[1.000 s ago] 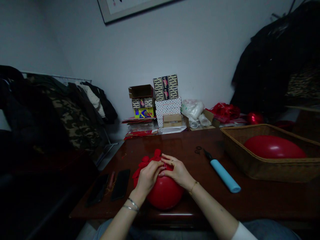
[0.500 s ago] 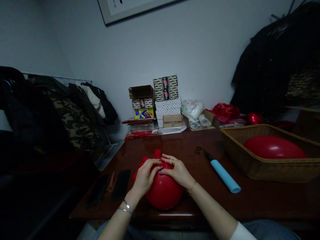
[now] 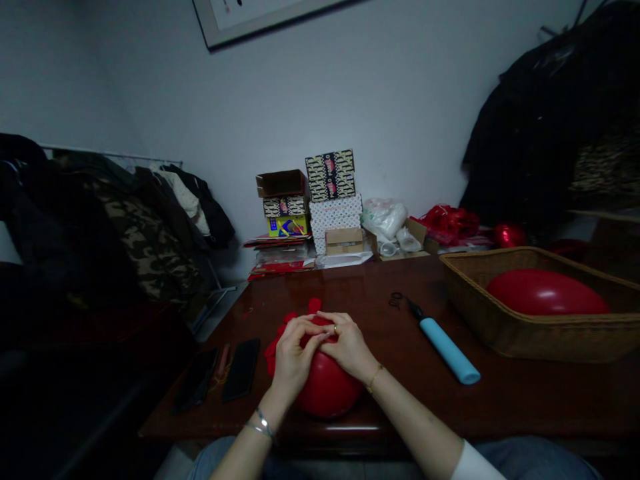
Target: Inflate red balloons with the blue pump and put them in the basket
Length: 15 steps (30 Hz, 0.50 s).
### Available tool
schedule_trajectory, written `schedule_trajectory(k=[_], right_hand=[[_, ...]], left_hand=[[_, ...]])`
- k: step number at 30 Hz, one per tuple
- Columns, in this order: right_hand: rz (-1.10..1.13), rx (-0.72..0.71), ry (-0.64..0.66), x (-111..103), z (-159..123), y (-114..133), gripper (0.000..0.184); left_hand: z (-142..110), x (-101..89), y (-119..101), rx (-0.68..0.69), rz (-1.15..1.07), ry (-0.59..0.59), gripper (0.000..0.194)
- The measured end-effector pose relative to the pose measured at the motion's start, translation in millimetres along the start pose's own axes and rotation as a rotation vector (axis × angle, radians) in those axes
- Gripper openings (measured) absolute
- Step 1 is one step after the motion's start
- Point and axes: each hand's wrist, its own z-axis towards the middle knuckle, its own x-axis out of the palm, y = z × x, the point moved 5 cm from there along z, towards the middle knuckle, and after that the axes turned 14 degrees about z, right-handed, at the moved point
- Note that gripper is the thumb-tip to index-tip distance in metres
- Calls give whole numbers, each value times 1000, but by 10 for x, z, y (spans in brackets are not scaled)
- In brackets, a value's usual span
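Observation:
A round red balloon [image 3: 330, 390] rests at the near edge of the dark wooden table. My left hand [image 3: 296, 350] lies over its upper left side, thumb and fingers pinched together at the top. From the right, my right hand [image 3: 349, 343] meets it there, its fingertips also pinched and touching those of the left. The balloon's neck is hidden under my fingers, so I cannot make out exactly what is between them. Several small red pieces [image 3: 271, 353] lie just behind and left of my left hand.
A blue balloon pump [image 3: 450, 351] and black scissors [image 3: 397, 300] lie to the right. Beyond them a wicker basket [image 3: 530, 337] holds a large red balloon [image 3: 547, 292]. Two dark phones [image 3: 241, 370] lie on the left. Stacked boxes [image 3: 336, 217] stand at the back.
My right hand has shifted left, and its fingers have closed in against my left fingertips over the balloon's top. The balloon stays in place.

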Motion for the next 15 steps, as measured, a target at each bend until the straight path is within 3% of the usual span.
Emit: schedule_trajectory(k=[6,15], right_hand=[[12,1,-35,18,-42,45,11],[9,-19,-25,65,-75,72,9]], left_hand=[[-26,-109,0,0,235,-15,11],[73,-266,7,67,176,91,11]])
